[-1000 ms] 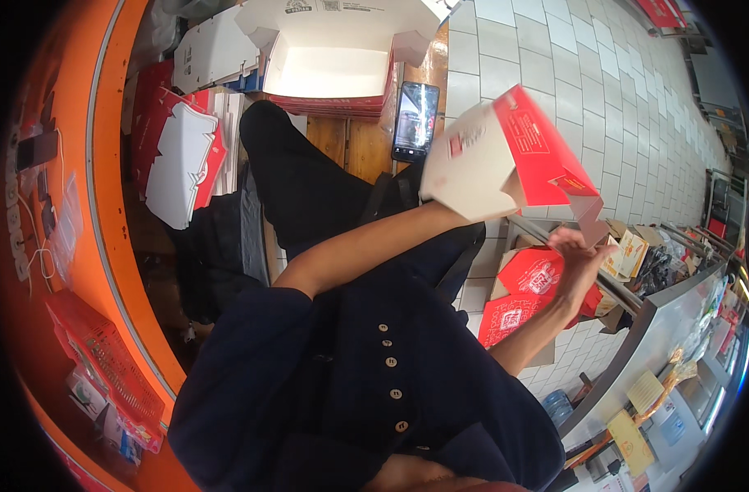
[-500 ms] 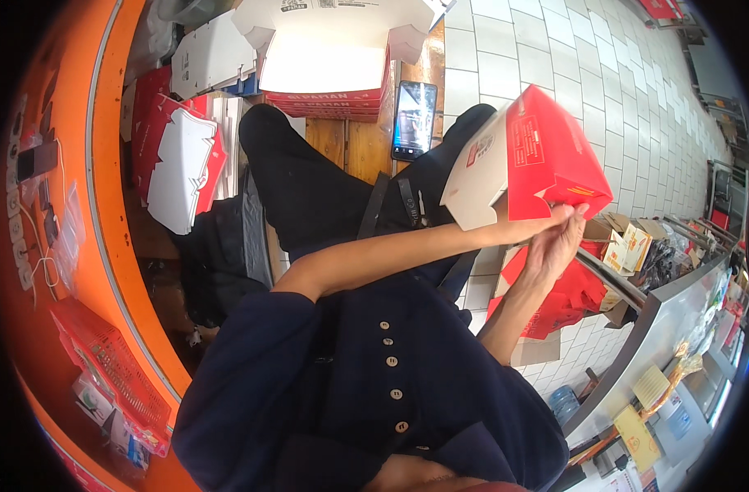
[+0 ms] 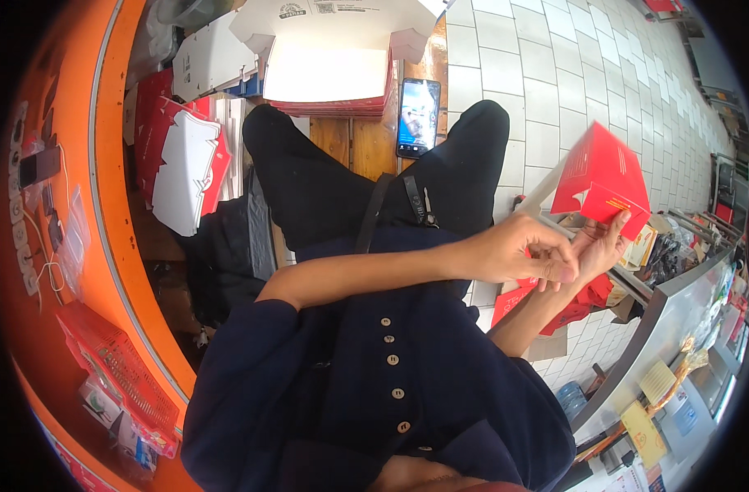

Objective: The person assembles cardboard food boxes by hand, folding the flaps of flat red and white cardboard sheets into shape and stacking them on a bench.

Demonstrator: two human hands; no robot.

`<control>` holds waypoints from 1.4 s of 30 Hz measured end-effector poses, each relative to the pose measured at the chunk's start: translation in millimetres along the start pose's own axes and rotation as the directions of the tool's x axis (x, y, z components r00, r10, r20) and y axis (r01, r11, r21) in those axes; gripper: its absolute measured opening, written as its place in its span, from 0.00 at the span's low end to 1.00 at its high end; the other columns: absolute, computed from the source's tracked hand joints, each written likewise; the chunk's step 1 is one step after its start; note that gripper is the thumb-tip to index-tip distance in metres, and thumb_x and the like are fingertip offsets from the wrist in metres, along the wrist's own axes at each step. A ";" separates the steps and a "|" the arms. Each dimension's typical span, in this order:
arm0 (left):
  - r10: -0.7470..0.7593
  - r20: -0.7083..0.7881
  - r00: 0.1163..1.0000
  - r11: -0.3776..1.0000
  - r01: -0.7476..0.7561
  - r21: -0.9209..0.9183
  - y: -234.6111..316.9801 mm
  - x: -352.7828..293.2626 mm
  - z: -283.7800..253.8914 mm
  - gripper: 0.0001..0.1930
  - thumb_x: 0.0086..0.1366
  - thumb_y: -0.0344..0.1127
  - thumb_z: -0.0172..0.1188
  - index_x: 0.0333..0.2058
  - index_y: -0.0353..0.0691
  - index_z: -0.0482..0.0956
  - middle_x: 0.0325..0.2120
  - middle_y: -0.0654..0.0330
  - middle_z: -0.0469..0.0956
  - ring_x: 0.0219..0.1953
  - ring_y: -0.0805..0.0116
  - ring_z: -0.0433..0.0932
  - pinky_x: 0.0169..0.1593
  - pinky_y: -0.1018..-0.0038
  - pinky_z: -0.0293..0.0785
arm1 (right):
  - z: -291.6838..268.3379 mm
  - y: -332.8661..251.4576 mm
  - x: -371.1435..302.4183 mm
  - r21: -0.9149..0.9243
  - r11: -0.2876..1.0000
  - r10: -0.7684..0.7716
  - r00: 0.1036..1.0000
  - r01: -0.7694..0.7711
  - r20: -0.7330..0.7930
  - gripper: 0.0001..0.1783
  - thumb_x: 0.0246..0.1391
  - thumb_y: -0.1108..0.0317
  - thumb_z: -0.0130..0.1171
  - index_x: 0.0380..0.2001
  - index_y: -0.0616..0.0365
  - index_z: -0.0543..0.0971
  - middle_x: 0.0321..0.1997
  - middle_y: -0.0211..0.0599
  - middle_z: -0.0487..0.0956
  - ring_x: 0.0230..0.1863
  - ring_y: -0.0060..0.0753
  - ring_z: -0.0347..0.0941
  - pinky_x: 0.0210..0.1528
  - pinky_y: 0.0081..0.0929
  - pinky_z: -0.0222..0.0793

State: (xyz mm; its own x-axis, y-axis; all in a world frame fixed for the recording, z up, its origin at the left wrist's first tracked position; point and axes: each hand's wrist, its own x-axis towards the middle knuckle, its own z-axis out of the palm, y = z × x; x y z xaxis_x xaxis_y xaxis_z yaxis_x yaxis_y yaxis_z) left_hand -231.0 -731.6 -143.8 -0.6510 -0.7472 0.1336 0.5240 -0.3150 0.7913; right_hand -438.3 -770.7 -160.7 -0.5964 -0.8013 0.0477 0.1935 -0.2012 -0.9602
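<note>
A red and white cardboard box (image 3: pixel 606 174), partly folded and tilted, is up at the right beyond my knee. My right hand (image 3: pixel 601 246) grips its lower edge, with the thumb against the red side. My left arm reaches across my lap. My left hand (image 3: pixel 532 252) is beside the right wrist, apart from the box, its fingers curled in and nothing visible in them.
On the wooden bench (image 3: pixel 329 141) ahead stand stacked box blanks (image 3: pixel 329 78) and a lit phone (image 3: pixel 418 119). More cut cardboard sheets (image 3: pixel 184 168) stand at left. A red basket (image 3: pixel 116 369) hangs by the orange wall (image 3: pixel 141 303). A metal-edged counter (image 3: pixel 637 344) is at right.
The box has moved right, away from my lap, in my right hand. My left hand has come off it and back toward me, its fingers now curled.
</note>
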 end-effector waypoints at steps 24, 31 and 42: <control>0.546 0.202 0.813 0.096 -0.301 0.949 24.3 19.3 -52.9 0.18 0.66 0.45 0.63 0.47 0.38 0.81 0.53 0.48 0.77 0.47 0.54 0.82 0.50 0.63 0.79 | 32.8 -2.8 -68.5 -0.065 0.962 0.269 0.960 -0.264 0.079 0.23 0.70 0.57 0.55 0.56 0.66 0.73 0.51 0.45 0.78 0.54 0.34 0.76 0.49 0.30 0.78; 0.548 -0.014 0.836 0.374 -0.231 0.898 48.3 5.7 -65.8 0.27 0.57 0.47 0.72 0.52 0.37 0.80 0.49 0.50 0.82 0.43 0.54 0.83 0.46 0.63 0.76 | 13.6 -43.1 -31.7 -0.404 0.801 -0.357 0.895 0.441 0.269 0.24 0.67 0.49 0.58 0.37 0.64 0.81 0.35 0.42 0.81 0.33 0.31 0.78 0.35 0.25 0.71; 0.354 -0.248 0.902 0.754 -0.118 0.646 37.6 -26.9 -79.7 0.23 0.65 0.36 0.65 0.58 0.38 0.77 0.50 0.49 0.82 0.52 0.54 0.82 0.55 0.63 0.76 | 1.2 -64.0 19.3 -0.399 0.696 -0.191 0.690 0.597 0.699 0.26 0.57 0.58 0.64 0.52 0.66 0.81 0.54 0.48 0.79 0.53 0.44 0.77 0.55 0.43 0.73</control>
State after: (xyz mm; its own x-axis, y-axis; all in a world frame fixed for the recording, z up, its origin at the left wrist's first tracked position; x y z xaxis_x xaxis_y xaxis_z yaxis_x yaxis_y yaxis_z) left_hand -150.0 -770.0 -165.2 -0.2651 -0.9305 0.2530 0.1171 0.2293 0.9663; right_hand -461.3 -774.0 -98.0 0.0960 -0.9079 0.4081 -0.5319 -0.3933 -0.7499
